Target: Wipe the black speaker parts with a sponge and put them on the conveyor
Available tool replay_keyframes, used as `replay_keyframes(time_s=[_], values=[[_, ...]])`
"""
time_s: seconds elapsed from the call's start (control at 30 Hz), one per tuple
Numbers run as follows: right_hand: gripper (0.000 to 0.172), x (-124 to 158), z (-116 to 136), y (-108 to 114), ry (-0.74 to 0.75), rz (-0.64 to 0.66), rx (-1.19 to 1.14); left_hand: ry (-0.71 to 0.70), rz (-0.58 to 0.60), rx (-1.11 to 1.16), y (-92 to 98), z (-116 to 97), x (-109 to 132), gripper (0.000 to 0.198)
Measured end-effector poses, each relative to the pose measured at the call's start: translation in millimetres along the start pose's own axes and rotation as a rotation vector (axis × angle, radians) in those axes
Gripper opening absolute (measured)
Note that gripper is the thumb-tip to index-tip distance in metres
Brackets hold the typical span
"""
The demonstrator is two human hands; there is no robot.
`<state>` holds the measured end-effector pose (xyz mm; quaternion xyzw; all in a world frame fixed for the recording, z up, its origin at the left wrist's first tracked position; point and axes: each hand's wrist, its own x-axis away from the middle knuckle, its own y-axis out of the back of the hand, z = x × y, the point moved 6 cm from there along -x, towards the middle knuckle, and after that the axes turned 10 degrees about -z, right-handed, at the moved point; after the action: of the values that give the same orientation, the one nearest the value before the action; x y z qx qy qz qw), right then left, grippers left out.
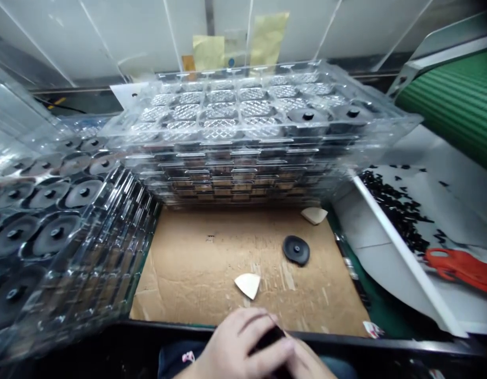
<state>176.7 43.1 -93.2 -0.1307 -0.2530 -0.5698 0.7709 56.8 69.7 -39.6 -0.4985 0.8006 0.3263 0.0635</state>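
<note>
At the near edge of the cardboard (188,252), my left hand (231,345) is closed, with its fingers curled toward my other hand. Partly behind it, my right hand (306,360) is held close against it, its fingers mostly hidden. A dark patch shows between the two hands; whether it is a part or shadow I cannot make out. Just beyond my hands lies a cream, rounded-triangle piece (249,285). Farther right on the cardboard is a black oval disc (296,249) with a small central stub. Another cream piece (314,215) lies at the far right corner.
A stack of clear trays (239,152) stands at the back, two dark discs in its top tray. More stacked trays (89,252) on the left hold black discs. To the right, a white bin (389,231) contains small black parts (401,210) and an orange-handled tool (460,266). A green roll (456,100) sits above.
</note>
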Motion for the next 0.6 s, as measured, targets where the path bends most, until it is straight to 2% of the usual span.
replay_keyframes(time_s=[0.03, 0.13, 0.17, 0.2, 0.27, 0.37, 0.47, 0.6], values=[[0.067, -3.8, 8.1, 4.8, 0.071, -0.046, 0.063, 0.171, -0.096, 0.109, 6.2, 12.6, 6.2, 0.069], [0.046, -18.8, 32.5, 23.3, 0.347, -0.301, 0.399, 0.881, -0.539, 0.569, 20.7, 56.3, 41.6, 0.075], [0.043, -24.8, 37.2, 26.9, 0.422, -0.394, 0.513, 1.066, -0.653, 0.765, 19.7, 63.5, 52.5, 0.072], [0.041, -30.9, 39.5, 28.1, 0.482, -0.472, 0.605, 1.185, -0.739, 0.966, 18.2, 66.4, 58.4, 0.066], [0.037, -42.6, 37.4, 22.4, 0.565, -0.551, 0.706, 1.256, -0.862, 1.284, 20.8, 66.5, 58.6, 0.052], [0.028, -51.1, 30.0, 3.1, 0.660, -0.515, 0.697, 1.197, -0.923, 1.503, 32.1, 63.9, 49.3, 0.037], [0.025, -48.7, 35.1, -10.2, 0.743, -0.437, 0.666, 1.187, -0.912, 1.558, 37.7, 60.4, 43.2, 0.036], [0.021, -46.2, 69.1, -6.1, 0.716, -0.408, 0.606, 1.193, -0.959, 1.469, 40.7, 54.8, 37.0, 0.034]])
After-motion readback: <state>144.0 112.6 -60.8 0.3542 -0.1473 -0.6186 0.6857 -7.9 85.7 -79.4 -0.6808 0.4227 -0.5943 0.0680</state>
